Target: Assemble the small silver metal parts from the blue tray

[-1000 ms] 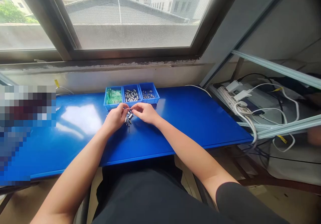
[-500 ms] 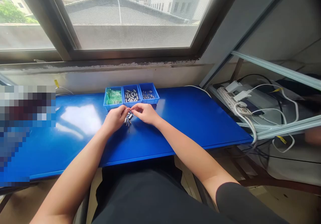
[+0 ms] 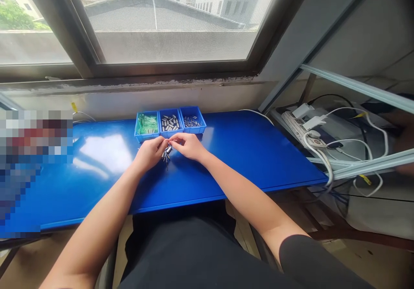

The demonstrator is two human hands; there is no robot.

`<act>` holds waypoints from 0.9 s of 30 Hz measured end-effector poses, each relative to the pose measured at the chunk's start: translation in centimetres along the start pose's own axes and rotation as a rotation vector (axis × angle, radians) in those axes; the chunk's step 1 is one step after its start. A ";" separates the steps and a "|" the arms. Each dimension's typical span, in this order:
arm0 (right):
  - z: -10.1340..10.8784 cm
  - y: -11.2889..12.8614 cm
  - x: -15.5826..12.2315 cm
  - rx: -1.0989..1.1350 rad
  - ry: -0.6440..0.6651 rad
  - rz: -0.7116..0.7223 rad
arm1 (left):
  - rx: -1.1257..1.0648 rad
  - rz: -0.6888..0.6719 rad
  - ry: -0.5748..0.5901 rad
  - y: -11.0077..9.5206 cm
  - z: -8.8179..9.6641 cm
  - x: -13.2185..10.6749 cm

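Both my hands meet over a small heap of metal pins [image 3: 166,154] on the blue table [image 3: 226,159]. My left hand [image 3: 149,152] and my right hand [image 3: 188,145] pinch their fingertips together at the same spot, holding a tiny part too small to name. Just behind them stand three joined blue bins: the left bin [image 3: 146,124] holds green-tinted parts, the middle bin [image 3: 170,122] short silver cylinders, the right bin [image 3: 192,120] thin silver pins.
A window sill and wall run behind the table. To the right, a metal rack holds a white power strip [image 3: 299,127] with plugs and tangled white cables [image 3: 336,151]. A blurred patch covers the table's left end. My dark-clad lap is below the table's front edge.
Hardly anything differs; my hands stay pinched together over the pins, with only slight finger shifts.
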State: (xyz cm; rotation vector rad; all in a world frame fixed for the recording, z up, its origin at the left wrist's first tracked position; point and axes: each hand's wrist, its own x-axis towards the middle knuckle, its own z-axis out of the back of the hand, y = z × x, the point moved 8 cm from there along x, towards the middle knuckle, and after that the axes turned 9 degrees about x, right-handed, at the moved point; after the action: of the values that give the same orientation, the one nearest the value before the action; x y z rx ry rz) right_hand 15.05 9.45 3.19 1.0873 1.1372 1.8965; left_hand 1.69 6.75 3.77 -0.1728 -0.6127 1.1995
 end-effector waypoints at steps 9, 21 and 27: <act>0.2 0.0 0.0 -0.010 -0.018 0.013 | -0.022 0.056 -0.013 0.2 0.1 -0.2; 0.0 0.0 0.0 -0.035 -0.004 0.029 | 0.034 0.026 -0.023 0.3 0.2 0.0; 0.1 0.0 0.0 -0.037 -0.008 0.030 | 0.018 0.041 -0.016 0.4 0.2 -0.1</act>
State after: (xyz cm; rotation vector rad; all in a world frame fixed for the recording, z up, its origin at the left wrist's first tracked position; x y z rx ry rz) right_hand 15.11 9.46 3.26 1.0965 1.0831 1.9267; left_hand 1.24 6.78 3.72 -0.1616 -0.6152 1.2469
